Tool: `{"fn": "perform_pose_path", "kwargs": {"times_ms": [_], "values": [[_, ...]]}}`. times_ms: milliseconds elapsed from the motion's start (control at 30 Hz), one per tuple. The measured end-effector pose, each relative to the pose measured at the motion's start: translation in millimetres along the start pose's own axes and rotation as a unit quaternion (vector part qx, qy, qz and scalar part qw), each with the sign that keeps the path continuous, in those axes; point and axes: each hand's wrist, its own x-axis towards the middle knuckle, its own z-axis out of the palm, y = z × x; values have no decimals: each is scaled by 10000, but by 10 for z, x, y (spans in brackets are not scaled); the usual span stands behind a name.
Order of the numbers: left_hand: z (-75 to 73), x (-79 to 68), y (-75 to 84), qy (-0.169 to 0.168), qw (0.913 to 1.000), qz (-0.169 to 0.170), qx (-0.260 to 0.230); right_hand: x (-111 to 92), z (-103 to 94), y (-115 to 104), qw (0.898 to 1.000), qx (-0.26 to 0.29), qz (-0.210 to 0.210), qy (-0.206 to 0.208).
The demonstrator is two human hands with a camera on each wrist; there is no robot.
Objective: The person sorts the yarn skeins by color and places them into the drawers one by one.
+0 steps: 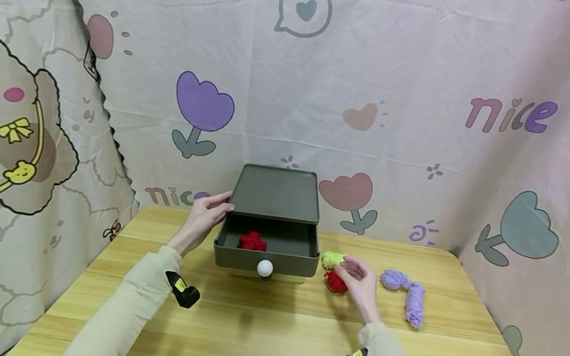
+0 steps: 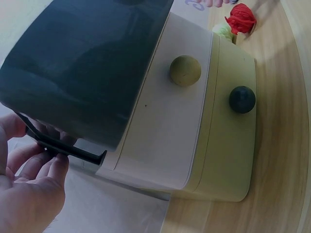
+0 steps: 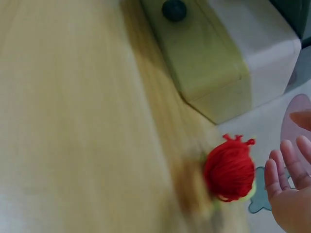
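A small cabinet [image 1: 277,192] with a dark grey top stands on the table, its dark top drawer [image 1: 235,258] pulled out, with a white knob. Inside the drawer lies a piece of red yarn [image 1: 252,241]. My left hand [image 1: 204,221] grips the cabinet's dark upper left edge, fingers curled around the rim in the left wrist view. Right of the cabinet, a red yarn ball [image 3: 229,170] sits close to a yellow-green yarn ball [image 1: 331,260]. My right hand [image 1: 359,283] is over these two; its fingers are loosely bent with nothing between them in the right wrist view.
Two purple yarn skeins, one round [image 1: 394,280] and one long [image 1: 415,304], lie farther right. Under the open drawer are a whitish drawer [image 2: 160,107] and a yellow-green drawer [image 2: 226,141], both closed. A printed cloth [image 1: 298,82] hangs behind the table [image 1: 261,345].
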Motion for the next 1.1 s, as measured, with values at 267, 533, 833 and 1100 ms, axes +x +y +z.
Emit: {"fn": "perform_pose_path", "kwargs": {"times_ms": [267,533,833,1100], "values": [[6,9,0,29,10000,-28,22,-41,-10,160,9995,-195,-48,256],[1,10,-5,25,10000,-17,38,-46,-22,276,9974,-658,-15,289],[4,10,-9,48,10000,-32,41,-67,-15,342,9933,-1144,176,-70],[-2,11,-14,41,10000,-20,47,-94,-1,343,9914,-1260,308,-173]]}}
